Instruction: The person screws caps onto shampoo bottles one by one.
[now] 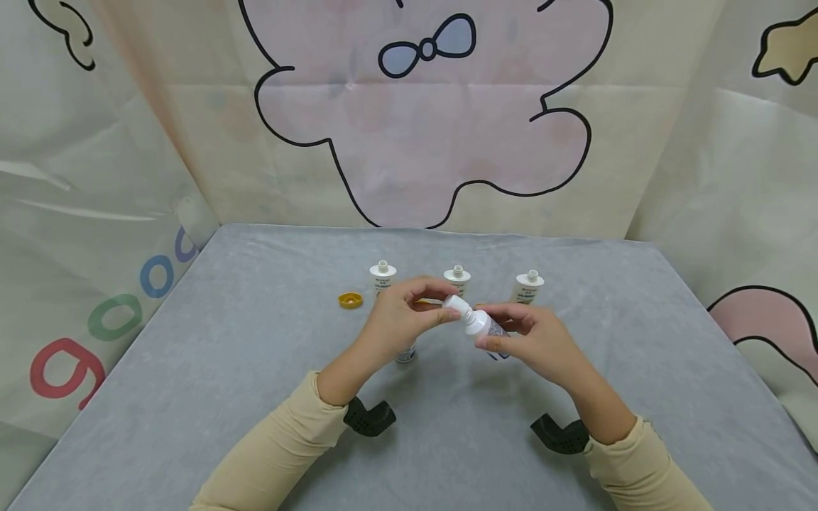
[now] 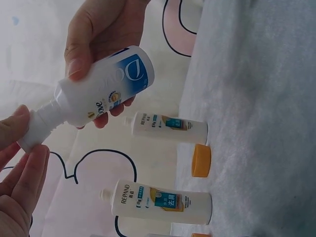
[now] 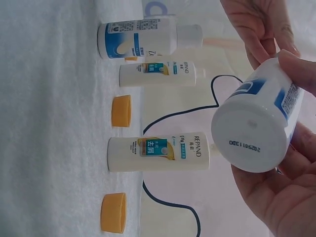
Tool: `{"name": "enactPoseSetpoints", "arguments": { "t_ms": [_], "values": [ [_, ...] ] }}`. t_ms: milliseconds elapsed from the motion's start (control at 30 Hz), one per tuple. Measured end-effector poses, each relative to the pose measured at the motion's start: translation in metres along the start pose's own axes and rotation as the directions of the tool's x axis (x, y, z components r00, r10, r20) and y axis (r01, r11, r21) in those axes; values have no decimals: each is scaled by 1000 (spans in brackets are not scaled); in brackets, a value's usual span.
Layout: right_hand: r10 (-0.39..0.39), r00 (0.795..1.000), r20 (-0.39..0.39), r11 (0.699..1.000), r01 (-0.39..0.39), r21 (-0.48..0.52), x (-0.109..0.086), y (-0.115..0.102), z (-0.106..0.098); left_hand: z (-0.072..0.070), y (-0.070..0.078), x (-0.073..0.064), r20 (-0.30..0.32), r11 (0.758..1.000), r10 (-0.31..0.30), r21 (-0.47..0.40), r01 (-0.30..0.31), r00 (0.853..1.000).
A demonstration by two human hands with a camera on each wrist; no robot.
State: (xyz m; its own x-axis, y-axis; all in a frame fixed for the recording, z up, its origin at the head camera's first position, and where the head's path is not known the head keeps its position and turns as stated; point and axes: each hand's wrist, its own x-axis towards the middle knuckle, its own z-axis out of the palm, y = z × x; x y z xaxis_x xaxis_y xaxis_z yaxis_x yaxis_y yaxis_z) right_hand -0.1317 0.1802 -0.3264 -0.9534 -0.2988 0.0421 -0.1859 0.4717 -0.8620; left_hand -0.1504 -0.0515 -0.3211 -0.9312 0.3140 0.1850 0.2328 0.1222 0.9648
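Note:
My right hand [image 1: 533,344] grips a white Dove bottle [image 2: 106,84] with a blue label, tilted above the table. With thumb and fingers, my left hand [image 1: 396,316] pinches the white cap [image 2: 37,131] at the bottle's mouth. Part of the neck shows between cap and shoulder in the left wrist view. A second white-and-blue bottle [image 3: 138,38] stands capped on the table, mostly hidden behind my left hand in the head view.
Three uncapped white REPAND bottles stand in a row farther back: left [image 1: 383,270], middle [image 1: 458,275] and right [image 1: 528,287]. Orange-yellow caps lie near them, one at the left [image 1: 350,301], another [image 3: 113,212] at the right. A grey cloth [image 1: 447,454] covers the table.

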Motion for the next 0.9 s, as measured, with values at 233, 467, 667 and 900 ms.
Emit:
{"name": "enactPoseSetpoints", "arguments": {
  "t_ms": [233, 467, 667, 900],
  "values": [
    [-13, 1000, 10, 1000, 13, -3, 1, 0, 2, 1, 0, -1, 5, 999, 19, 39, -19, 1000],
    [-14, 1000, 11, 1000, 14, -10, 1, 1, 3, 3, -2, -1, 18, 999, 11, 37, -12, 1000],
    [-11, 1000, 11, 1000, 11, -9, 2, 2, 3, 3, -2, 0, 37, 999, -1, 49, -1, 999],
    [-13, 1000, 14, 1000, 13, -1, 2, 3, 4, 3, -2, -1, 70, 998, 24, 54, -28, 997]
  ]
}}
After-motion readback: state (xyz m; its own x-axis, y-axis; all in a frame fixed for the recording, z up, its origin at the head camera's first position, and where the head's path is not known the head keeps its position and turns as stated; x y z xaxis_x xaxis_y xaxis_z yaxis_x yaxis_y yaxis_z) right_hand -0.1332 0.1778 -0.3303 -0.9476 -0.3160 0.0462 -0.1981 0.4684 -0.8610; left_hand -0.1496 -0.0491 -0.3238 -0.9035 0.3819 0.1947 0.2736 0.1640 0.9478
